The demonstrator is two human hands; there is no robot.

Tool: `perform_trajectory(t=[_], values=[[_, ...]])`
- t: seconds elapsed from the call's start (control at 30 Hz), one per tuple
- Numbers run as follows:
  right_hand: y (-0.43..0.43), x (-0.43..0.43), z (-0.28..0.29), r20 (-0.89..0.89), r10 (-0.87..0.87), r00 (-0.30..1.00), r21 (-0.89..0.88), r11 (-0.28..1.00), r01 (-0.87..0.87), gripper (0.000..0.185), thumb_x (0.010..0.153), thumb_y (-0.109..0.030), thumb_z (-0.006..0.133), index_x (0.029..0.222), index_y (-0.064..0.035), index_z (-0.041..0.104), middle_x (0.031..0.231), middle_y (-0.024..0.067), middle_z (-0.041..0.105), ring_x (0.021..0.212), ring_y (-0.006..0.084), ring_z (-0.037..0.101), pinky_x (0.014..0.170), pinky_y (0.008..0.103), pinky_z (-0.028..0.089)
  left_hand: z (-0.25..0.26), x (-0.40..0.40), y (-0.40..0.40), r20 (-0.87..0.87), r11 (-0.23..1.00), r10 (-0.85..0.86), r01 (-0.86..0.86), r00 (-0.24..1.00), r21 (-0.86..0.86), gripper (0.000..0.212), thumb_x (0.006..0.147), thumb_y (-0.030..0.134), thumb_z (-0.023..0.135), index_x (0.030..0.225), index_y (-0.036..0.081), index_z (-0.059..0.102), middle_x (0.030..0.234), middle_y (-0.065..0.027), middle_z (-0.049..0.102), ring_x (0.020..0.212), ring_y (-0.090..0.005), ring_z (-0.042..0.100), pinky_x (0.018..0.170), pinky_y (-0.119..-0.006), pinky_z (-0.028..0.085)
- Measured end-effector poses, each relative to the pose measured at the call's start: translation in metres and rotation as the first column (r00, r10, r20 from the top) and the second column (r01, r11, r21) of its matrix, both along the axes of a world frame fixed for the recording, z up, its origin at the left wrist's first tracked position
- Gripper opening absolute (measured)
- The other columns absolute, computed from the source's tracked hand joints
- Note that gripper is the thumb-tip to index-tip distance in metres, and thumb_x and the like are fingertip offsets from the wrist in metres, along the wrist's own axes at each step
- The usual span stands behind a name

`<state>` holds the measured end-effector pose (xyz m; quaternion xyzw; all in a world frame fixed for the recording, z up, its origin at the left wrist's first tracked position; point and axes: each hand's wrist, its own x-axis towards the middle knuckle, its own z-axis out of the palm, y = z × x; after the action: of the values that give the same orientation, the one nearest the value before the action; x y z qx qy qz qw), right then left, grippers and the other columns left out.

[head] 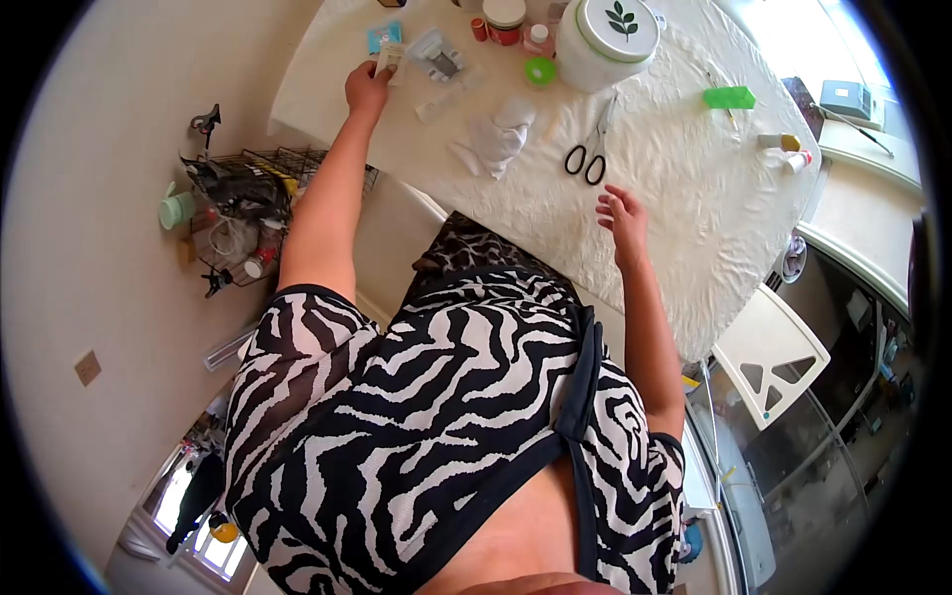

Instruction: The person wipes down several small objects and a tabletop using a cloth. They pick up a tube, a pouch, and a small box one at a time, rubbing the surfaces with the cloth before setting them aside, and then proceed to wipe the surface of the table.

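Note:
My left hand is at the far left of the table, thumb and fingers on a small beige packet. A blue packet lies just beyond it, and a clear plastic package with grey and white contents is to its right. My right hand hangs over the cloth near the front edge, fingers apart and holding nothing. Just beyond its fingertips lie scissors with black handles, blades pointing away from me. A crumpled white cloth rests between the two hands.
A white lidded container with a leaf design stands at the back, near a green lid and a red-labelled jar. A green block and small bottles are at right. A wire rack stands left, a white folding chair right.

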<state>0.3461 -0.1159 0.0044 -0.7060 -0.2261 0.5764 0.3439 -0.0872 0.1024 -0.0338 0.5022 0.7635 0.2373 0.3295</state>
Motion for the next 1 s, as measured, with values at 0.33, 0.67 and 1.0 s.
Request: perform_trajectory(t=[0.33, 0.67, 1.0], values=[[-0.033, 0.007, -0.01, -0.036, -0.058, 0.998, -0.063, 0.996, 0.055, 0.027, 0.095, -0.015, 0.051, 0.117, -0.0025, 0.06, 0.094, 0.0052, 0.065, 0.078, 0.0117, 0.061, 0.067, 0.0248, 0.05, -0.011, -0.016, 0.067, -0.027, 0.98, 0.195, -0.196, 0.98, -0.021, 0.038, 0.077, 0.03, 0.076, 0.099, 0.001, 0.068, 0.092, -0.0147, 0.069, 0.083, -0.0224, 0.067, 0.067, -0.035, 0.053], [-0.034, 0.009, -0.006, -0.022, -0.073, 0.997, -0.076, 0.995, 0.071, 0.028, 0.095, -0.013, 0.049, 0.117, 0.0004, 0.059, 0.093, 0.0081, 0.065, 0.077, 0.0134, 0.061, 0.066, 0.0258, 0.05, -0.025, -0.025, 0.092, -0.018, 0.987, 0.155, -0.156, 0.988, -0.032, 0.036, 0.079, 0.021, 0.074, 0.108, 0.003, 0.064, 0.104, -0.0097, 0.069, 0.091, -0.0221, 0.066, 0.077, -0.037, 0.051], [-0.041, 0.009, -0.01, -0.046, -0.086, 0.995, -0.089, 0.993, 0.082, 0.027, 0.096, -0.014, 0.048, 0.116, 0.0008, 0.059, 0.093, 0.0079, 0.064, 0.077, 0.0135, 0.06, 0.067, 0.0261, 0.05, 0.014, -0.081, 0.062, 0.629, 0.988, 0.151, -0.116, 0.763, -0.097, 0.041, 0.084, 0.018, 0.072, 0.12, 0.009, 0.054, 0.113, -0.0019, 0.062, 0.103, -0.0183, 0.056, 0.086, -0.035, 0.045]])
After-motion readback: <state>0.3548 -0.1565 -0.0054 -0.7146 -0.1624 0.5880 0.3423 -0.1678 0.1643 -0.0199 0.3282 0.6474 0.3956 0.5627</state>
